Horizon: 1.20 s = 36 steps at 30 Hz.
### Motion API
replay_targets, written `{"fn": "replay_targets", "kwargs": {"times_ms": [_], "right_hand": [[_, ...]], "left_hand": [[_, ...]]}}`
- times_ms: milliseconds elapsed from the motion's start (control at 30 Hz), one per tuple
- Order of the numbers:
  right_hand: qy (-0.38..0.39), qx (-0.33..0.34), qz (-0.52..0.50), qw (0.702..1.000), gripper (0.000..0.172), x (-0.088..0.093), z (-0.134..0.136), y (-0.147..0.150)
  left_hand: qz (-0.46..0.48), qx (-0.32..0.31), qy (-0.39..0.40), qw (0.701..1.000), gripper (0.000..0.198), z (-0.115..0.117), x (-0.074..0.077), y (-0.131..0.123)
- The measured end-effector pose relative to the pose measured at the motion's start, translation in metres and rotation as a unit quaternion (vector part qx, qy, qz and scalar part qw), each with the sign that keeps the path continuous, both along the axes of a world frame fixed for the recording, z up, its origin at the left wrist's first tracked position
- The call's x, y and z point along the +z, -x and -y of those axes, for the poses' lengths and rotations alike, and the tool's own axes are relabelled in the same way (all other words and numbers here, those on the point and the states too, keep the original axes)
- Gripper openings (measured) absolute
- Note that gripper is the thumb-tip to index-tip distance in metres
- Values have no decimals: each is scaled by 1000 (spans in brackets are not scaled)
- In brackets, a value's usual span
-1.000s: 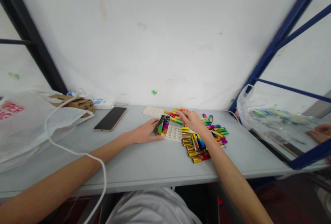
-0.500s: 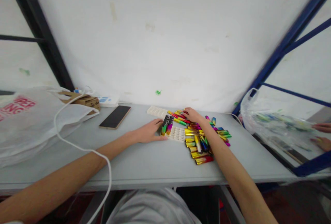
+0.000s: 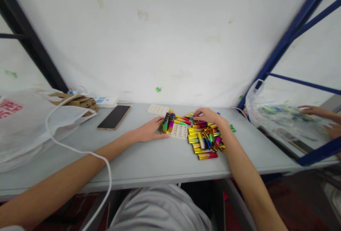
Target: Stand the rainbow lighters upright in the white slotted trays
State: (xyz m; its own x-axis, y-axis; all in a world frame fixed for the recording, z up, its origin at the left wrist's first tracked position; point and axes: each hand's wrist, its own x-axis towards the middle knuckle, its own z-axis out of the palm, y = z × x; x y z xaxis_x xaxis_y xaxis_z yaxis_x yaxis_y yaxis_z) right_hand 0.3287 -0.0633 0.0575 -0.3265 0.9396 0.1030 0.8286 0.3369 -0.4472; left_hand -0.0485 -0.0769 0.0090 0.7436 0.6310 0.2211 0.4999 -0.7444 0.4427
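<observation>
My left hand (image 3: 152,130) rests on the table with thumb and fingers apart, against the left side of a white dimpled tray (image 3: 180,131). At that tray's left end, several shiny tubes (image 3: 167,123) with black tops stand upright in rows; they shade from green to purple and gold. My right hand (image 3: 206,114) is at the far side of a loose pile of shiny metallic-coloured tubes (image 3: 201,140), its fingers curled down among them. What lies between those fingertips is mostly hidden.
Behind the tray lies a second white dimpled tray (image 3: 158,109). A phone (image 3: 114,117) is on the left, near a white plastic bag (image 3: 29,128), a cardboard box (image 3: 82,103) and a white cable (image 3: 77,150). To the right, a clear bag (image 3: 282,113) sits near another person's hands (image 3: 317,112).
The view has shifted slightly. My right hand has moved a little to the right over the far side of the pile, its fingers curling more. My left hand stays beside the upright tubes.
</observation>
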Motion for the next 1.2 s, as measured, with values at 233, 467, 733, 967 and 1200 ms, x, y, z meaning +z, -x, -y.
{"fn": "replay_targets", "kwargs": {"times_ms": [233, 467, 733, 967, 1200], "right_hand": [[-85, -21, -54, 995, 15, 24, 18, -13], [-109, -71, -147, 981, 44, 41, 87, -41], [-102, -129, -39, 986, 68, 9, 170, -19], [-35, -107, 15, 993, 21, -15, 172, 12], [11, -187, 143, 972, 21, -5, 168, 45]], "left_hand": [[-15, 13, 1, 1000, 95, 0, 1, 3], [-20, 19, -10, 1000, 89, -5, -1, 5], [-16, 19, -25, 999, 89, -5, -4, 6], [-2, 18, -35, 999, 87, -9, -11, 10], [2, 5, -23, 1000, 94, -13, -13, 8]]}}
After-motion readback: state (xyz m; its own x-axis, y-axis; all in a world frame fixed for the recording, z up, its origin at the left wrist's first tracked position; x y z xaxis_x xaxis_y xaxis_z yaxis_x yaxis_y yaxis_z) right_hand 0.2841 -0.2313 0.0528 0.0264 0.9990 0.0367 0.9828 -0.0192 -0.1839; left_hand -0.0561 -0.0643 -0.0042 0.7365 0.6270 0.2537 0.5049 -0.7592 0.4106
